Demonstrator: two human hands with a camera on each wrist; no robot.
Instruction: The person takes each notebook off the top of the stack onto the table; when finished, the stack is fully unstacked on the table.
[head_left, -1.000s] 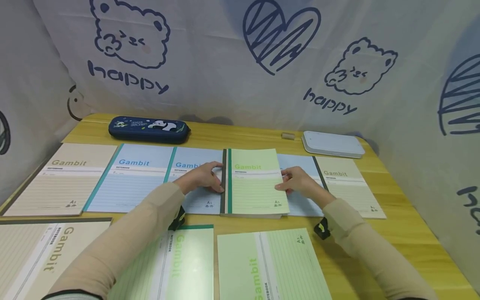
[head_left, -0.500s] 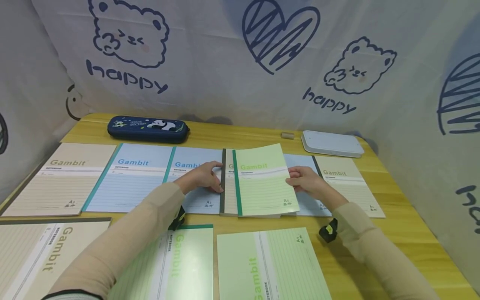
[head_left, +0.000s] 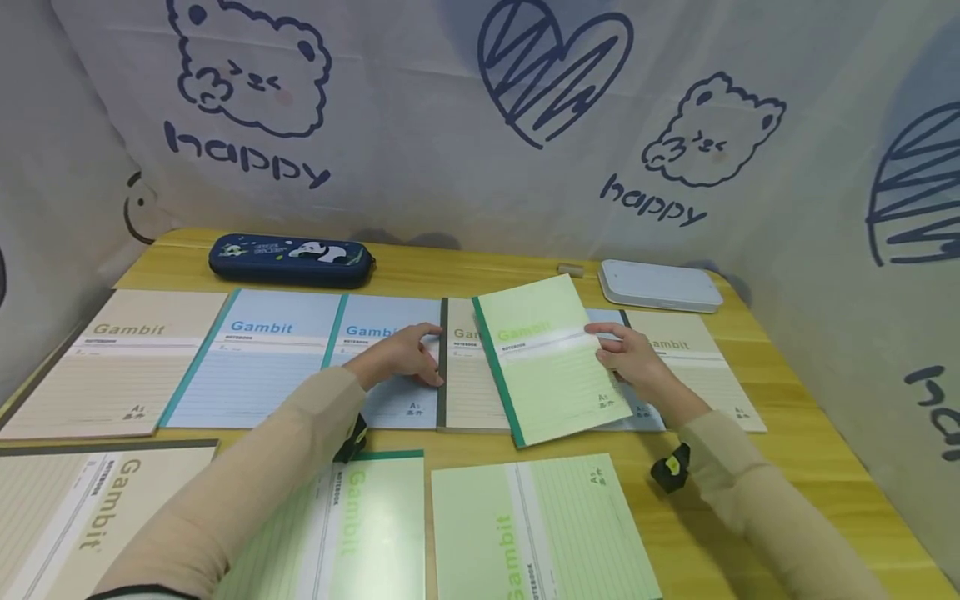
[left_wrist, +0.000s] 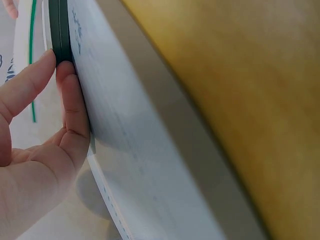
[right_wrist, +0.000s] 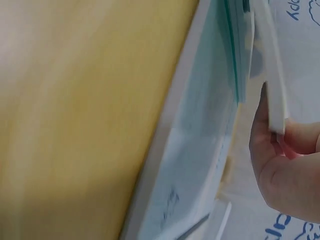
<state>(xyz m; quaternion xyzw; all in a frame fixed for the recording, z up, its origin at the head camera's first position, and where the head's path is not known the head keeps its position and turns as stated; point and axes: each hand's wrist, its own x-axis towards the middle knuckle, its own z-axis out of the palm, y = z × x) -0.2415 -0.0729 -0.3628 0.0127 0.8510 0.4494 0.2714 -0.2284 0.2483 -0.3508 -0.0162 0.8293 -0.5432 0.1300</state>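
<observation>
The table (head_left: 787,433) is carrying a row of "Gambit" notebooks along its far half, under a backdrop (head_left: 420,108) printed with bears, a heart and "happy". In the middle of that row, the green notebook (head_left: 551,358) is lying tilted, its long axis running from far-left to near-right, its dark green spine on the left and its "Gambit" title at the far end; its right edge is lifting off the beige notebook (head_left: 465,375) beneath it. To the left of the green notebook, two blue notebooks (head_left: 258,358) and a tan notebook (head_left: 112,358) are lying side by side, each reading "Gambit NOTEBOOK" and marked "A5"; to its right a tan one (head_left: 697,367) is showing the same brand. Nearer than the green notebook, three more are lying turned sideways. The left hand (head_left: 397,354) is reaching in over a long beige sleeve, fingers straight and relaxed, pressing against the beige notebook's dark spine; the left wrist view is showing fingertips (left_wrist: 65,75) touching that edge. The right hand (head_left: 633,358) is pinching the green notebook's right edge, thumb on top. Beyond the green notebook, a panda pencil case (head_left: 291,258) is sitting to the far left and a white box (head_left: 663,286) to the far right.
</observation>
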